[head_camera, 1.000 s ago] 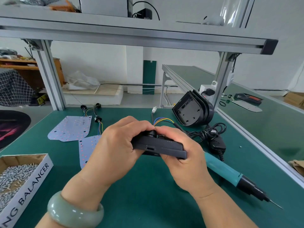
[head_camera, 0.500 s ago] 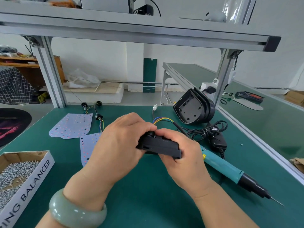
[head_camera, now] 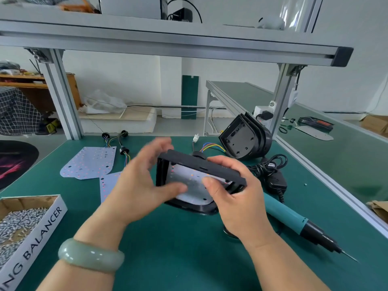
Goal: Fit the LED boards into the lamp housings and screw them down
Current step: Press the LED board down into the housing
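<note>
**Checking the LED board's seat in a hand-held housing**

Near left, a box of screws (head_camera: 31,225) stands within reach for fastening. At mid-table the right hand (head_camera: 237,198) grips the lamp housing (head_camera: 201,164) by its right end, fingers curled over the top rim and thumb pressing the LED board (head_camera: 189,181) inside. The open face tilts toward the viewer, probably to check how the board sits. The blurred left hand (head_camera: 138,185) is at the housing's left edge, fingers loosely spread; contact cannot be told. An electric screwdriver (head_camera: 294,219) lies just right. Farther off are spare boards (head_camera: 90,162) at left and stacked empty housings (head_camera: 243,139) at right.
</note>
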### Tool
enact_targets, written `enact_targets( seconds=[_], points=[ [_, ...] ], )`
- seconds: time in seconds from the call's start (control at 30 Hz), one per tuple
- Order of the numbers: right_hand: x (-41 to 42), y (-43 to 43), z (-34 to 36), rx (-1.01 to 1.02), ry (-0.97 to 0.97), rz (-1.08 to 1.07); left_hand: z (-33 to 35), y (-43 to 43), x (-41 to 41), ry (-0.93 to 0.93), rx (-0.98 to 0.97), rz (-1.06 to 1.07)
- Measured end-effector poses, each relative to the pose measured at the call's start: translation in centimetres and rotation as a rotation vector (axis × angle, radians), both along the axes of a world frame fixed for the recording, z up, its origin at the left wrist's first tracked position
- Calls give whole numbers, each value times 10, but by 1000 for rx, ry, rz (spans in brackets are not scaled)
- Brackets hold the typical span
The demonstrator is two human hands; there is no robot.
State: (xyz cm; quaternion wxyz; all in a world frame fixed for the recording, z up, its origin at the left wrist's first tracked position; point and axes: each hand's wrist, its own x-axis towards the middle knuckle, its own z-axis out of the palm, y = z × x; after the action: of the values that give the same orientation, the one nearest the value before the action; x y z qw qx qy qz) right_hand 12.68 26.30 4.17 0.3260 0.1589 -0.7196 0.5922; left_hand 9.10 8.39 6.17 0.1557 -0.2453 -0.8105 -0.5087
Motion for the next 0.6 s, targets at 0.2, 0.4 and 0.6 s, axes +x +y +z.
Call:
enact_targets(
  seconds=[0.2, 0.4, 0.6],
  points=[
    [6, 3, 4, 94, 18, 23, -30, -2, -15, -365, 344, -67],
    [-6, 44, -7, 995, -651, -176, -21, -13, -21, -424, 709, 47],
    [-20, 22, -34, 867, -552, -175, -14, -13, -17, -453, 839, -16]
  ],
)
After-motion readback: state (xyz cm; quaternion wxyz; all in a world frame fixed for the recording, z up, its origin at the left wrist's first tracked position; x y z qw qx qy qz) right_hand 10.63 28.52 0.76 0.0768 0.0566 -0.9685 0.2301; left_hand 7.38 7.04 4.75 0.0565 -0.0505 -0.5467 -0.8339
